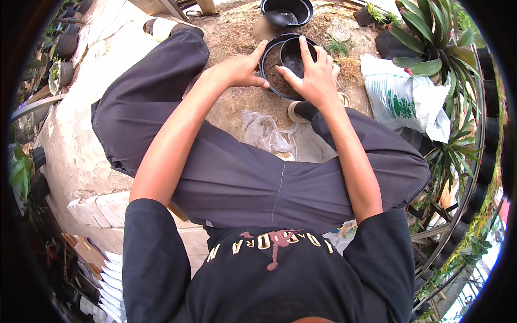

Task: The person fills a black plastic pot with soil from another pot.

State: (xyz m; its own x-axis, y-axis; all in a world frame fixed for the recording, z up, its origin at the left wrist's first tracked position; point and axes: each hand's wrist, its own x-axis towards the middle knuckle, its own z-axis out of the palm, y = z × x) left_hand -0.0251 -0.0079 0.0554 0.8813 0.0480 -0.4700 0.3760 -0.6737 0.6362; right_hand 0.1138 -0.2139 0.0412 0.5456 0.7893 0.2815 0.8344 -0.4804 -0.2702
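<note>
Between my feet stands a black plant pot (pixel 265 72) with brown soil (pixel 274 79) in it. A smaller black pot (pixel 292 54) sits inside it, toward the right, with soil showing along its left side. My left hand (pixel 243 71) curves around the left side of the larger pot, thumb and forefinger spread along its rim. My right hand (pixel 319 76) grips the smaller pot, the forefinger across its rim and the thumb reaching over the soil on the near side. The other right fingers lie along the pots' right side and are partly hidden.
Another black pot (pixel 301 12) stands beyond, beside a blurred round shape (pixel 267 26). A white sack with green print (pixel 396 99) lies at right under a long-leaved plant (pixel 431 40). Clear plastic (pixel 265 132) lies between my legs. Potted plants line the left edge.
</note>
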